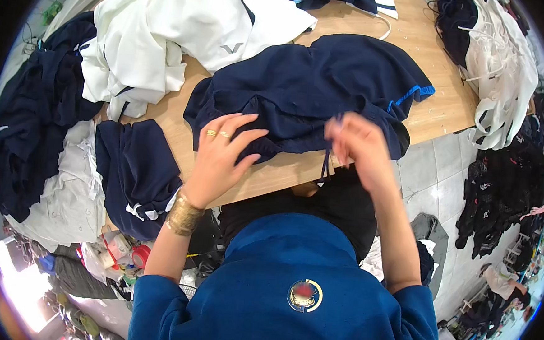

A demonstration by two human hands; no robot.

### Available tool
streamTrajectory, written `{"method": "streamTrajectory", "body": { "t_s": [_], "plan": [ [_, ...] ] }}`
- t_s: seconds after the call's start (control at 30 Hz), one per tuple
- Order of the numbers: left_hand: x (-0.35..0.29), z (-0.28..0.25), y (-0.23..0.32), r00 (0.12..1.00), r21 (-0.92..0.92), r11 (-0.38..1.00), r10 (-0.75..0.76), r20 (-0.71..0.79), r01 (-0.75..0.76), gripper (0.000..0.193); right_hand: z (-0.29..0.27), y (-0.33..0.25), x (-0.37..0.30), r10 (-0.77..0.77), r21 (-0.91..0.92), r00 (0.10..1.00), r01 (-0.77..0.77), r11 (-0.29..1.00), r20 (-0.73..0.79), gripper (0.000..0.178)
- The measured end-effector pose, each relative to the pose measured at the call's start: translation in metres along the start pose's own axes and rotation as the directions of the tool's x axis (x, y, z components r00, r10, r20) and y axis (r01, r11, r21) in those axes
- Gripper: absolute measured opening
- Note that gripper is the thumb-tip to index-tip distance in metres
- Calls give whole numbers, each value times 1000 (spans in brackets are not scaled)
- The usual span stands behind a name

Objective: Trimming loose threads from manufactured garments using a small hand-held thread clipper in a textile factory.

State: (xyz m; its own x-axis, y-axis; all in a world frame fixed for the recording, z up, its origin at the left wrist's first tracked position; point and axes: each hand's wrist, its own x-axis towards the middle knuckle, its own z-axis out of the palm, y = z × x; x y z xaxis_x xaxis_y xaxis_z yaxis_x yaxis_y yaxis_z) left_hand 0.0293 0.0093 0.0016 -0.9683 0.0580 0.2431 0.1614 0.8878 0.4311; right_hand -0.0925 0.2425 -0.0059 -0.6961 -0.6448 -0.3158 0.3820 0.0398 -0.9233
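Note:
A navy garment [318, 73] with a bright blue trim at its right end lies spread across the wooden table in front of me. My left hand [222, 151] rests on the garment's near left edge, its fingers spread; rings and a wide gold bracelet show on it. Over the near right part, my right hand [362, 144] is raised with its fingers curled together, slightly blurred. A thin dark drawstring [326, 164] shows at its fingertips and hangs below them over the table edge. The fingertips' exact hold on the cord is partly hidden.
White garments [168, 26] are heaped at the far left of the table [440, 112]. A folded navy garment [136, 168] hangs at the left edge, beside more dark clothing [38, 124]. White and dark clothes [499, 65] drape off the right side. Black garments [501, 190] lie beyond the tiled floor.

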Motion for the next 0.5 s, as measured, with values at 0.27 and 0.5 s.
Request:
{"method": "streamTrajectory", "body": {
  "t_s": [0.27, 0.5],
  "plan": [
    [6, 18, -13, 995, 76, 992, 99, 11, -100, 19, 16, 13, 4, -289, -807, 900, 424, 411, 326, 52],
    [-5, 23, 0, 999, 21, 1000, 21, -37, -20, 17, -1, 28, 3, -375, -823, 909, 348, 448, 180, 32]
  ]
}}
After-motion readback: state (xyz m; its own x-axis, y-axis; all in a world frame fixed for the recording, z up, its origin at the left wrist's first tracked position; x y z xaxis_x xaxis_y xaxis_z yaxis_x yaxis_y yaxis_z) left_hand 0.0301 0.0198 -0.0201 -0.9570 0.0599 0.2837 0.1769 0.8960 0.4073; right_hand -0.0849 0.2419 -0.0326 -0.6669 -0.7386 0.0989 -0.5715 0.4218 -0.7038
